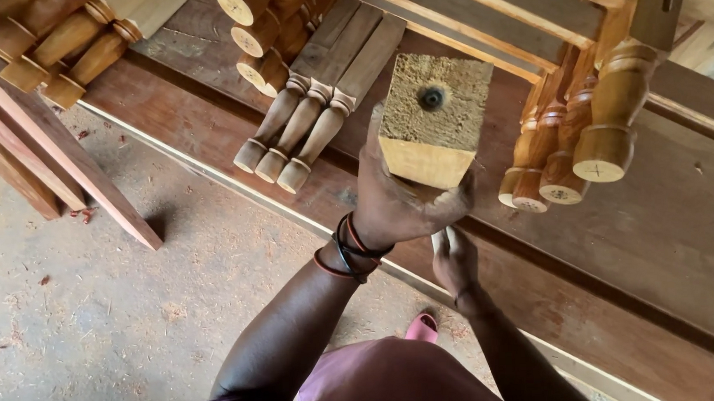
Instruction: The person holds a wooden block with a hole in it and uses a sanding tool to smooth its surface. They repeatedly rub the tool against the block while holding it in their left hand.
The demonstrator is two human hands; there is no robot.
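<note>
Left hand (398, 202) clamped round square wood post (431, 122), end grain with centre hole facing up. Right hand (454, 256) just below, fingers loosely curled, nothing visibly gripped. Beyond: turned legs (291, 142) left, more legs (573, 158) right, on workbench (673, 231).

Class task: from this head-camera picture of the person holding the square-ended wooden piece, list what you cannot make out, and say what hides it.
- Wooden piece, head view: only its square end shows; its length is hidden behind that end and the left hand.
- Right hand: holds something small and pale, too small to identify.
- Turned legs: tops hidden under the wooden frame.
- Pink shoe: mostly covered by the person's body.
</note>
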